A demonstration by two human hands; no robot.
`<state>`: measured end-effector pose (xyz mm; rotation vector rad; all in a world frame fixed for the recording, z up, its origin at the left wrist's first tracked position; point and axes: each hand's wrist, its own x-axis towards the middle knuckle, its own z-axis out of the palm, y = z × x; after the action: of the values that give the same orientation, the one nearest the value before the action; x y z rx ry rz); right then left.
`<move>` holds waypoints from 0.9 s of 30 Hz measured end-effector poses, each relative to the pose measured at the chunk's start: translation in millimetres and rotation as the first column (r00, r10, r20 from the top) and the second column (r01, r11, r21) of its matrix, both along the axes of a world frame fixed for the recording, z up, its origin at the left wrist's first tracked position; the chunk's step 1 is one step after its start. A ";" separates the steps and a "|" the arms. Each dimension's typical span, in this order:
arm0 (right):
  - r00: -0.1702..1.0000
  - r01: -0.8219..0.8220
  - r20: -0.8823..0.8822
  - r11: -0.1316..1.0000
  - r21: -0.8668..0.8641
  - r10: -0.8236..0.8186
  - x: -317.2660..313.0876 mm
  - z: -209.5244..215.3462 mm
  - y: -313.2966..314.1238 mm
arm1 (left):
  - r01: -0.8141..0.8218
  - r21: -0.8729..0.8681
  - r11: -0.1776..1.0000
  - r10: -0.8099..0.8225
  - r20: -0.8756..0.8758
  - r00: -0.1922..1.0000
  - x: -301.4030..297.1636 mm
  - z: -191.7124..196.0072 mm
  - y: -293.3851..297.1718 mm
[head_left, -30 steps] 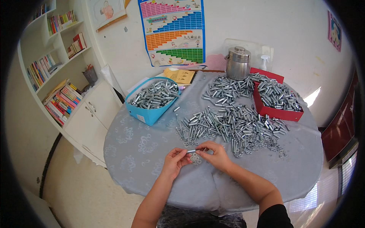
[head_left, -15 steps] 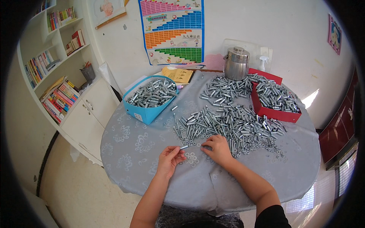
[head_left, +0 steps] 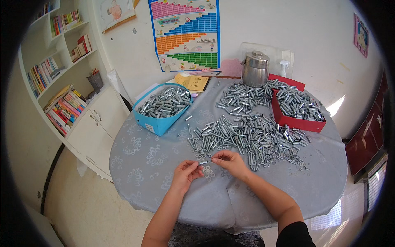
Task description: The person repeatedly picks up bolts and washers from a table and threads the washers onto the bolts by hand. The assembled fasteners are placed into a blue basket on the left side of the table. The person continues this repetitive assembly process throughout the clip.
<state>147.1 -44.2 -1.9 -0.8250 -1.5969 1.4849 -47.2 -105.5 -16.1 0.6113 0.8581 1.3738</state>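
Between the thumb and fingers of my left hand (head_left: 186, 174) is a silver expansion bolt (head_left: 204, 162), lying nearly level and pointing right. My right hand (head_left: 230, 163) pinches at the bolt's right end; whatever small part its fingertips hold is too small to make out. Flat washers (head_left: 209, 174) lie on the cloth just below and between the hands. Beyond them spreads a large heap of loose metal bolts and sleeves (head_left: 242, 133), with small nuts and washers (head_left: 279, 157) along its near right edge.
A blue box (head_left: 153, 124) full of metal parts stands at the left, a red box (head_left: 298, 124) of them at the right. Behind are a steel pot (head_left: 255, 70) and a yellow booklet (head_left: 193, 82). A grey patterned cloth (head_left: 164, 197) covers the round table.
My right hand has moved left from the near edge of the heap to the end of the bolt. My left hand still holds the bolt, shifted slightly right and nearer.
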 end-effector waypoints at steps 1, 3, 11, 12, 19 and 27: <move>1.000 -0.004 -0.013 1.000 -0.004 0.004 -0.3 -0.5 -0.2 | 0.008 -0.001 1.000 -0.008 0.011 1.000 -0.1 -0.4 0.0; 0.999 -0.011 -0.034 1.000 -0.004 0.011 -1.1 -1.6 -0.7 | 0.022 -0.002 1.000 -0.022 0.035 0.999 -0.4 -1.5 -0.1; 0.999 0.000 -0.039 0.998 0.062 0.003 -5.5 -2.7 -4.4 | 0.083 -0.036 0.996 -0.080 0.081 0.993 0.3 0.3 -0.4; 1.000 0.008 -0.010 0.994 0.110 -0.007 -6.1 -0.9 -5.6 | 0.084 -0.039 0.996 -0.080 0.083 0.993 0.5 0.4 -0.7; 0.901 0.065 0.269 0.717 0.694 -0.341 -2.4 0.8 2.7 | -0.008 -0.011 1.000 0.010 0.171 0.985 -0.8 -0.2 0.7; 0.834 -0.187 0.419 0.531 0.826 -0.359 -5.1 -11.3 7.1 | -0.031 -0.014 0.999 0.033 0.177 0.984 -2.1 -1.6 1.2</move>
<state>141.9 -37.1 -13.2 -0.7256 -2.3421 0.1805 -49.3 -104.4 -17.6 0.4603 0.7346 1.4284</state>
